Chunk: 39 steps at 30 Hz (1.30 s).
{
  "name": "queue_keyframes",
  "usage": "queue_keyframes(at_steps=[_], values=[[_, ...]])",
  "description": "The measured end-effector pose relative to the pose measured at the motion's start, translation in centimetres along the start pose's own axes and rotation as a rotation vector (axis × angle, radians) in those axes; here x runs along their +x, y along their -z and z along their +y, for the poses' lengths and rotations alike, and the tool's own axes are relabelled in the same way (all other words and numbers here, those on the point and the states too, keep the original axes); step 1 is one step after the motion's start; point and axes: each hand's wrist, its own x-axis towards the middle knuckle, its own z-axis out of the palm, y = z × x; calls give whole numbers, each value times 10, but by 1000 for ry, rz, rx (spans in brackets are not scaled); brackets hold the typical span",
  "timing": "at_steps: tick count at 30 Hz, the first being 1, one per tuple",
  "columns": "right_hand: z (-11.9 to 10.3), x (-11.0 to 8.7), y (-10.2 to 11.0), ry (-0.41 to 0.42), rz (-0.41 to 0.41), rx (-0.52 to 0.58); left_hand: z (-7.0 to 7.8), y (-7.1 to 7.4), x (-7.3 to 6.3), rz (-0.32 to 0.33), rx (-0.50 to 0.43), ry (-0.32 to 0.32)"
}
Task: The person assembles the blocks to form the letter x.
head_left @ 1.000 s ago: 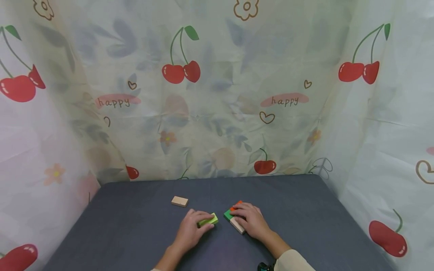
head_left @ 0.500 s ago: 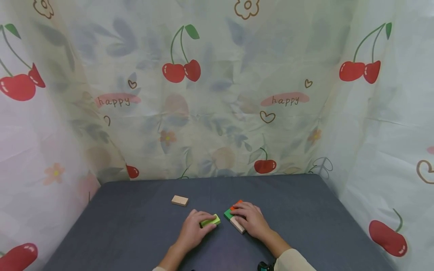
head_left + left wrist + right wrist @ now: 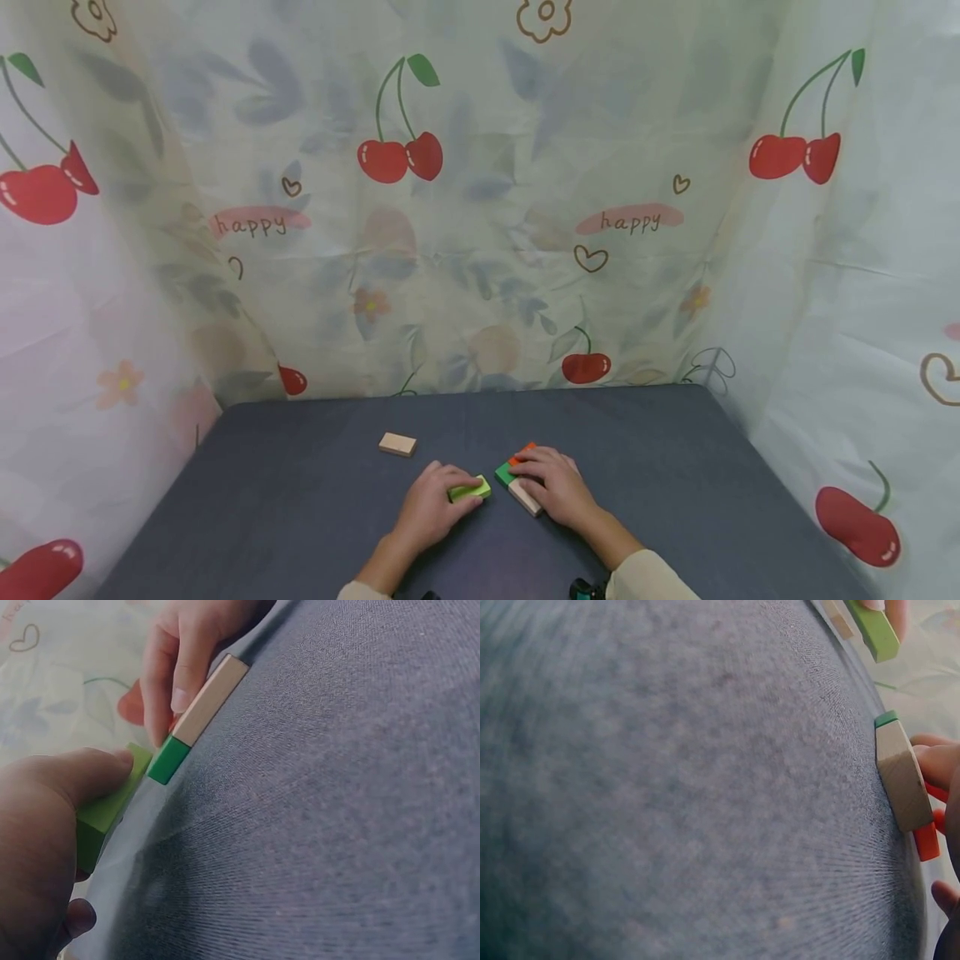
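Note:
My left hand [image 3: 427, 510] pinches a lime-green block [image 3: 476, 490] between thumb and fingers, a short way left of a group of blocks. In the left wrist view that lime block [image 3: 112, 801] points toward the end of a darker green block [image 3: 169, 760]. My right hand [image 3: 561, 493] rests its relaxed fingers on the group. The group has the darker green block at its left corner, a pale wooden block [image 3: 524, 497] at the near side and an orange block [image 3: 529, 447] at the far side. The right fingers hide part of the group.
A separate pale wooden block [image 3: 397, 444] lies farther back on the dark grey cloth-covered table [image 3: 300, 500]. A printed curtain [image 3: 480, 208] with cherries encloses the back and both sides. A small dark device [image 3: 587, 590] sits at the right wrist.
My left hand has slid a little to the right with the lime-green block, closer to the group. My right hand and the blocks under it have stayed in place.

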Motion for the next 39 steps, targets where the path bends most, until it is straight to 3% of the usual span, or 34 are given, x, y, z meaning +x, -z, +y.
queue_keyframes(at_steps=[7, 18, 39], values=[[-1, 0, 2, 6, -8, 0, 2, 1, 6, -35, 78, -9], [-1, -1, 1, 8, -13, -8, 5, -4, 13, -58, 88, 1], [0, 0, 0, -1, 11, 0, 14, -22, 14, 24, 110, 101]])
